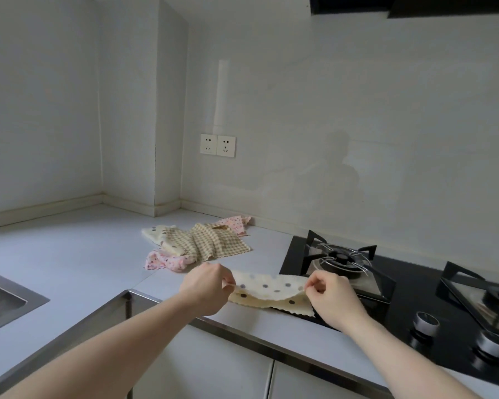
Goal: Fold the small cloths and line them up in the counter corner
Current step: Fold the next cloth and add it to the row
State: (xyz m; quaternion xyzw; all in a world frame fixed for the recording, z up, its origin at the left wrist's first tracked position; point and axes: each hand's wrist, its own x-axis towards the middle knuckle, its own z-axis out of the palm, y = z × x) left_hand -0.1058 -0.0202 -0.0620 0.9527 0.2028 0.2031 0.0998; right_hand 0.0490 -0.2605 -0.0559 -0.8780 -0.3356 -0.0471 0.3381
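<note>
A cream cloth with grey and brown dots (271,293) lies near the counter's front edge, its upper half lifted and folded over. My left hand (206,287) pinches its left corner and my right hand (330,298) pinches its right corner. Behind it on the counter (78,254) lies a loose pile: a beige checked cloth (208,240), a pink flowered cloth (167,262), another pink cloth (235,223) near the wall and a cream dotted cloth (154,232) on the left.
A black gas hob (294,260) with pan supports and two knobs fills the counter to the right, touching the held cloth's right end. A steel sink (3,300) is at the far left. Two wall sockets (217,145) sit above the pile. The wall corner (156,208) is behind.
</note>
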